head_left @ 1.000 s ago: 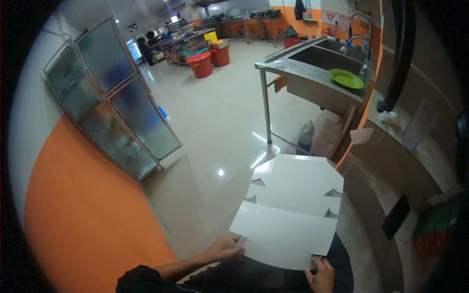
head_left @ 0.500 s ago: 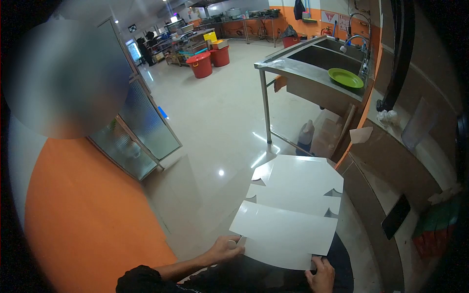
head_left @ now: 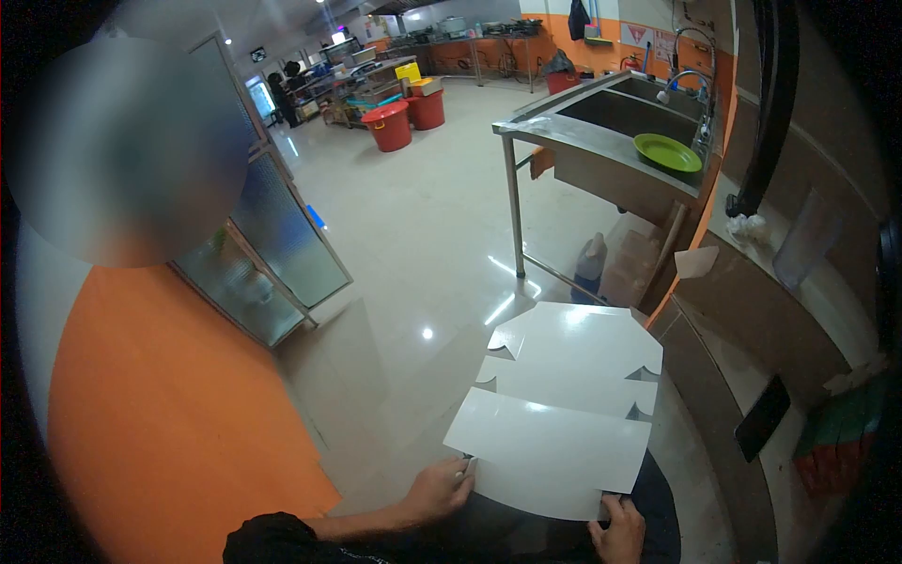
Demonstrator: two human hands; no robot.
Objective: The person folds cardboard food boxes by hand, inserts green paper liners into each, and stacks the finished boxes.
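Observation:
A white cardboard box blank [head_left: 554, 428], partly folded, lies across my lap with its far panels stretching away from me. Notched flaps show along both of its sides. My left hand [head_left: 440, 489] pinches a small flap at the near left corner. At the near right corner, my right hand [head_left: 618, 528] has its fingers closed on the edge of the same blank. Dark clothing on my legs [head_left: 658, 512] shows beneath it.
A steel sink [head_left: 601, 122] with a green plate [head_left: 667, 151] stands ahead on the right. A phone [head_left: 762, 417] lies on the ledge to my right. An orange low wall [head_left: 169, 404] runs along my left. Red bins [head_left: 387, 127] stand further back.
My left hand has turned slightly, and its fingers have folded the small left flap in closer. My right hand and the blank stay almost where they were.

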